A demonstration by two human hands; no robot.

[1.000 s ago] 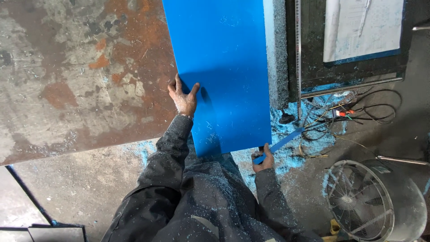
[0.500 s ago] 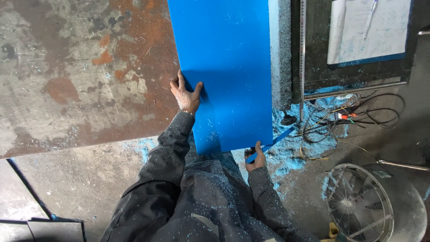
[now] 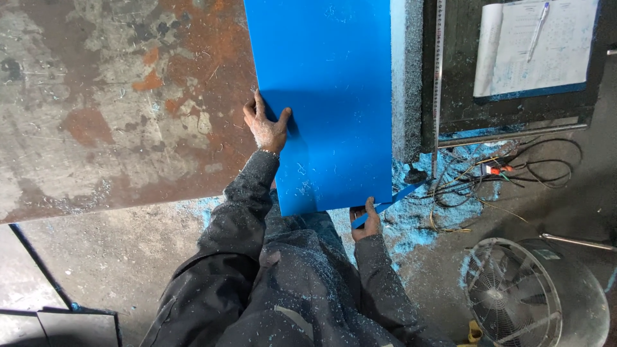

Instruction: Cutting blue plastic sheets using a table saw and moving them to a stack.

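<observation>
Our left hand lies open and flat on the blue sheet, whose long axis runs away from us. Our right hand pinches its near edge.

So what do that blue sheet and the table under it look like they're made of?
The blue sheet looks like rigid plastic, though painted board can't be ruled out: smooth matte face, even colour, with matching blue shavings on the floor. The table top looks like bare steel plate: grey, scuffed, with orange-brown rust patches.

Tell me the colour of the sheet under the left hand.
Bright blue sheet, plain, dusted with pale flecks; left hand rests on it. Head view.
</observation>
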